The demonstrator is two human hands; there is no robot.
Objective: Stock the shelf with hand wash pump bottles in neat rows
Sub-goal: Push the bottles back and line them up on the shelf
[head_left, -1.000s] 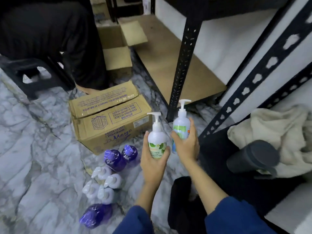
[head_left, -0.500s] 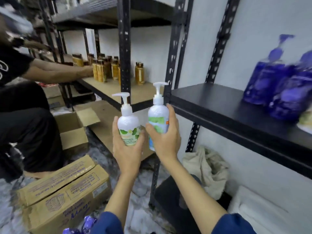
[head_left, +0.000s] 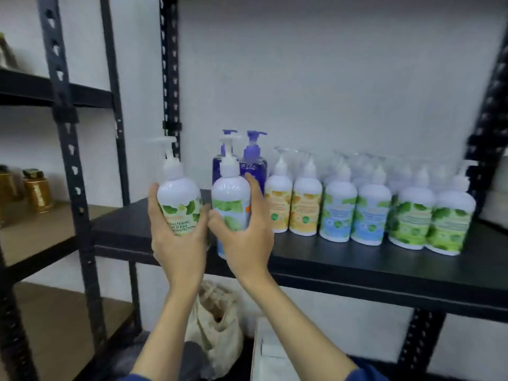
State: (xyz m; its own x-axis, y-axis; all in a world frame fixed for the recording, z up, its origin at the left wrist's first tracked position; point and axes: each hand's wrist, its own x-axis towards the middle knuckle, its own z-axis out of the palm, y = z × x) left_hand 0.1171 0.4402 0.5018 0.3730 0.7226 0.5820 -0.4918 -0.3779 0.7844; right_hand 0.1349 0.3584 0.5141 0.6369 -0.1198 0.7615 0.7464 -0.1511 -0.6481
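My left hand (head_left: 176, 243) grips a white pump bottle with a green leaf label (head_left: 180, 202), held upright at the front edge of the black shelf (head_left: 343, 259). Close beside it, my right hand (head_left: 244, 237) grips a white pump bottle with a blue and green label (head_left: 229, 199). On the shelf behind stand two purple pump bottles (head_left: 253, 163). To their right run rows of white pump bottles: orange-labelled (head_left: 291, 207), blue-labelled (head_left: 354, 215), green-labelled (head_left: 431, 224). The shelf's left part is bare.
Black slotted rack posts (head_left: 68, 149) stand left of the shelf. A neighbouring wooden shelf (head_left: 41, 232) holds gold jars (head_left: 37, 189). Below the black shelf lie a cream cloth bag (head_left: 217, 325) and a white box (head_left: 272, 353). A white wall backs the rack.
I have risen from the floor and turned to the right. Both bottles went up with my hands to the black shelf's front edge. The rows of bottles came into view.
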